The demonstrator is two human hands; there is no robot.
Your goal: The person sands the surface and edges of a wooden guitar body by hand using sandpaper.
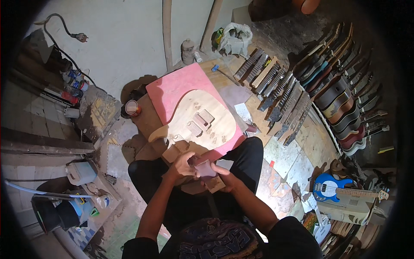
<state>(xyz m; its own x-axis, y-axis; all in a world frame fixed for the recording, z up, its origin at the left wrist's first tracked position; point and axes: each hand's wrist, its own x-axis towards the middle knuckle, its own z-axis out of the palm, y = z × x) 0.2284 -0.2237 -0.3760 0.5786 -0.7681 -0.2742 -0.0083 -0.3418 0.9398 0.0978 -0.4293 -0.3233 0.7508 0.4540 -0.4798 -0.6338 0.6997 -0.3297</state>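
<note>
In front of my lap, my left hand [184, 165] is closed on one edge of a small reddish-brown piece of sandpaper [206, 169]. The opposite edge of the sheet is under my right hand [228, 178], whose thumb presses on it. A tan wooden block [215, 184] sits beneath the sandpaper at the right hand, with its lower part showing. Just beyond my hands, an unfinished pale wooden guitar body [202, 113] lies flat, with cut-out cavities in its top. Under it is a pink board [172, 84].
Several guitar necks [280, 93] lie in a row at the right. Behind them many guitar bodies [338, 101] stand in a rack. A blue bass guitar [327, 188] is at lower right. A can [132, 108] stands left of the board, a hammer [224, 74] beyond it.
</note>
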